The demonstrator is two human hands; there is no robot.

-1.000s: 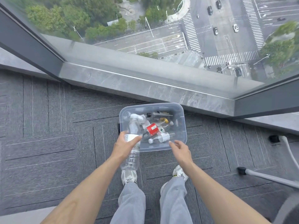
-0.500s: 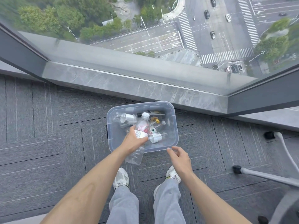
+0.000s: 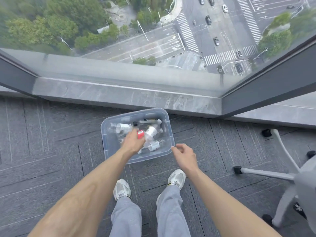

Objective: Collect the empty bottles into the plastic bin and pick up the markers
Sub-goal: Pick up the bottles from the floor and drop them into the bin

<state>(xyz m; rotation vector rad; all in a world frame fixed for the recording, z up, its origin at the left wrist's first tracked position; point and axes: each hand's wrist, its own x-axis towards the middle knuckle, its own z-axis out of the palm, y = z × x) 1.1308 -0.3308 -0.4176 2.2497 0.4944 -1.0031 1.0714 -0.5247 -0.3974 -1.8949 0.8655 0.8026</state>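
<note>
Head view, looking down. The clear plastic bin (image 3: 150,157) sits on the grey carpet floor (image 3: 51,151) at centre frame, its far side close against the marble sill (image 3: 119,94) under the window (image 3: 153,40). Inside it we count several empty bottles (image 3: 122,128) lying jumbled: one with a white label at the bin's upper left, one tilted through the middle, one toward the lower right, and a dark one along the far wall. A red label (image 3: 140,134) shows just beside the left hand. The left hand (image 3: 132,142) is above the bin's interior, back of the hand toward the camera. Its fingers point down among the bottles and are blurred and hidden, so we cannot tell whether they grip anything. The right hand (image 3: 185,156) is outside the bin, near its lower right corner. Its fingers (image 3: 177,147) are loosely curled with nothing held, and the index tip lies just beside the rim; we cannot tell whether it touches. We cannot make out any markers with certainty. Below the hands are two pale shoes (image 3: 121,189) and grey trouser legs, standing just short of the bin. A grey office chair base (image 3: 266,173) with black casters occupies the lower right of the frame, well apart from the bin.
</note>
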